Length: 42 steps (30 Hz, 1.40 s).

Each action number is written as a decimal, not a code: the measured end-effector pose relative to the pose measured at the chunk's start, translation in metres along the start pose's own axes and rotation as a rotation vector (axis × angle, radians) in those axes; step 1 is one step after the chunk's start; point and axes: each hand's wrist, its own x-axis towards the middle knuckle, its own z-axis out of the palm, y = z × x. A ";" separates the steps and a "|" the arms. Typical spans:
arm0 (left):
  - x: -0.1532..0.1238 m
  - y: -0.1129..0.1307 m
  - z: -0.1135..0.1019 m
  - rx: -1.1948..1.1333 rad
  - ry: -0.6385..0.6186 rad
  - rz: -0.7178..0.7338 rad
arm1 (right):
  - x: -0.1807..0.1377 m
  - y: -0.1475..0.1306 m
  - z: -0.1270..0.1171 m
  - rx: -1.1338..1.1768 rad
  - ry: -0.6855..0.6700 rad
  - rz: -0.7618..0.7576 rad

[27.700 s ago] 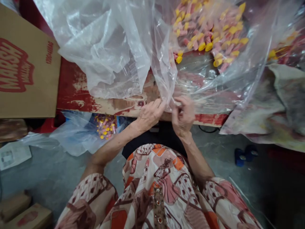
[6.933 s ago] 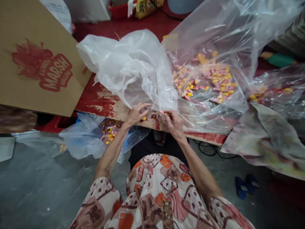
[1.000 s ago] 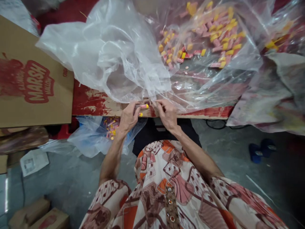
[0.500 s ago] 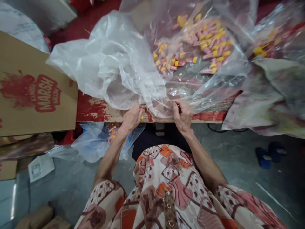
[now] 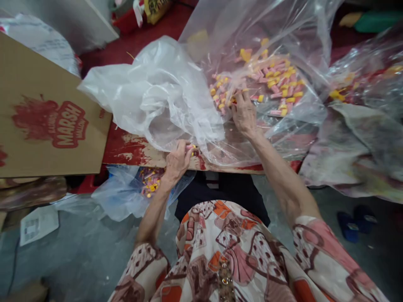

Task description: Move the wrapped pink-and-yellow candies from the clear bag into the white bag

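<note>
My left hand (image 5: 176, 159) rests at the near edge of the worn red table (image 5: 126, 144), fingers closed round a small pink and yellow piece (image 5: 190, 147). My right hand (image 5: 244, 112) reaches forward inside a big clear plastic bag (image 5: 283, 46), its fingers down on a heap of pink and yellow pieces (image 5: 270, 86); whether it grips one I cannot make out. A crumpled clear plastic sheet (image 5: 151, 96) lies bunched between the two hands.
A brown cardboard box (image 5: 47, 113) printed "MARSH" in red lies at the left. A bluish bag (image 5: 132, 191) with more pink and yellow pieces sits on the grey floor under the table edge. More plastic and cloth (image 5: 362, 142) cover the right. Blue slippers (image 5: 354, 220) lie on the floor.
My right hand has left the table's near edge and moved forward into the clear bag onto the heap. My left hand has stayed at the edge with its piece.
</note>
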 end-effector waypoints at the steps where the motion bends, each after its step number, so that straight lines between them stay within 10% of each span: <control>1: 0.000 0.002 0.002 -0.016 0.014 -0.010 | 0.002 -0.001 0.003 0.003 -0.024 0.001; 7: -0.052 -0.025 -0.012 -0.124 0.031 -0.101 | -0.006 -0.013 -0.030 -0.120 -0.141 0.027; 13: -0.132 -0.090 -0.059 0.189 -0.062 -0.430 | -0.084 -0.056 -0.069 0.069 -0.002 -0.086; 19: -0.022 -0.065 -0.015 0.050 0.149 -0.226 | -0.159 -0.095 -0.032 0.214 -0.112 0.068; 26: 0.110 -0.079 0.046 -0.163 0.182 -0.312 | -0.159 -0.087 -0.014 0.053 -0.095 -0.066; 33: 0.059 -0.100 0.017 -0.510 0.368 -0.287 | -0.159 -0.099 -0.005 0.045 -0.125 -0.067; 42: -0.012 -0.021 0.020 -1.080 0.181 -0.402 | -0.161 -0.109 0.007 0.112 -0.098 0.033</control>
